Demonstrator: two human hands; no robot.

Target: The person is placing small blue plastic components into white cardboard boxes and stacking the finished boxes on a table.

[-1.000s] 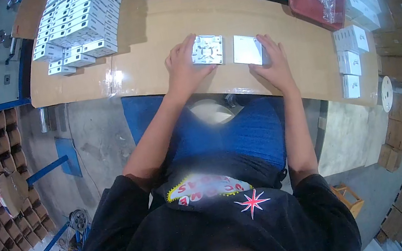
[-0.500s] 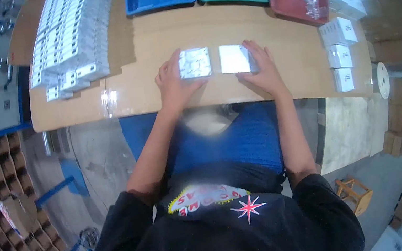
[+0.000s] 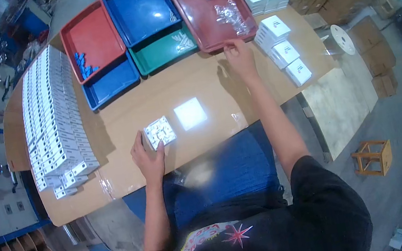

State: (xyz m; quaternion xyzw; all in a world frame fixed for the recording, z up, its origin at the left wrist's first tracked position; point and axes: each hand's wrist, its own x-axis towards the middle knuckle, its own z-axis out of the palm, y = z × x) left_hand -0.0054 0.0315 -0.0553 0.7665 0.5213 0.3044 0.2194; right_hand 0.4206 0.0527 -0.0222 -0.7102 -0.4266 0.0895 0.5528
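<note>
Near the front of the cardboard-topped table, my left hand grips a shallow white square box, thumb on its front edge and fingers along its left side. Pale, uneven shapes show on the box's upper face. Just to its right lies a flat, plain white square piece, which neither hand touches. My right hand is stretched out over the front rim of a dark red tray. Its fingers are loosely bent and I see nothing in them. Small clear plastic packets lie in that tray.
A tall block of stacked white boxes stands at left. Behind are a red tray with blue pieces, blue trays and a green tray with small pale parts. More white boxes line the right edge.
My right hand has let go of the flat white square and moved forward and right to the dark red tray. My left hand still holds its box. The view has shifted and turned.
</note>
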